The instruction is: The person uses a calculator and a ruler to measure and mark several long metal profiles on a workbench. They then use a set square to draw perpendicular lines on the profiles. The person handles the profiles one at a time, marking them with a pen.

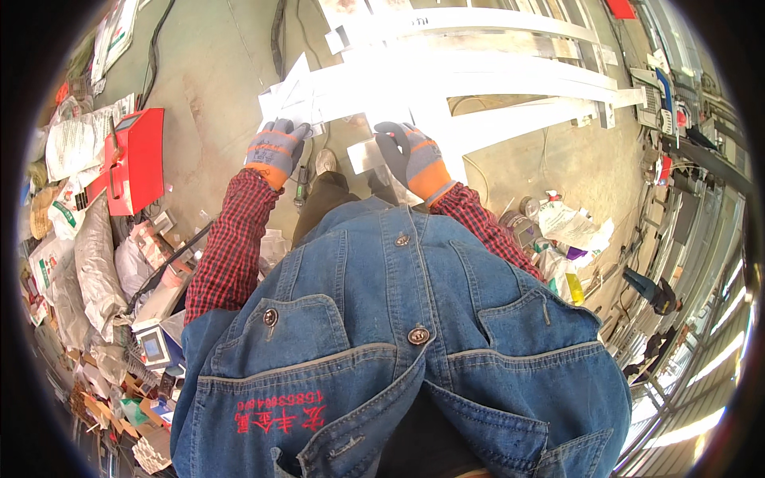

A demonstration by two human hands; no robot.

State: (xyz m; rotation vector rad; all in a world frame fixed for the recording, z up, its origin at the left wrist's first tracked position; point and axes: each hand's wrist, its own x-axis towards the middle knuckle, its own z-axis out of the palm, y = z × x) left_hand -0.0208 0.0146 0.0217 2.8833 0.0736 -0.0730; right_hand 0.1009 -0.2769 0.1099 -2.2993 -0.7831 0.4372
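Observation:
Both my hands wear grey-and-orange work gloves with dark fingertips. My left hand (pixel 276 151) has its fingers bent together at the near left end of a glaring white metal frame (pixel 510 76); what lies under them is hidden. Some thin, pale flat pieces (pixel 291 95) lie at that end, just beyond my fingers. My right hand (pixel 410 158) is curled closed on the frame's near side. The edge of a small shiny metal plate (pixel 363 156) runs under my right thumb. Strong glare washes out most of the frame's surface.
A red boxy machine (pixel 137 162) stands at the left among wrapped bundles (pixel 97 263) and scattered cartons. Dark cables (pixel 156 56) cross the floor at the upper left. Bags and cans (pixel 558 227) lie to my right. Another person (pixel 653 291) is farther off at the right.

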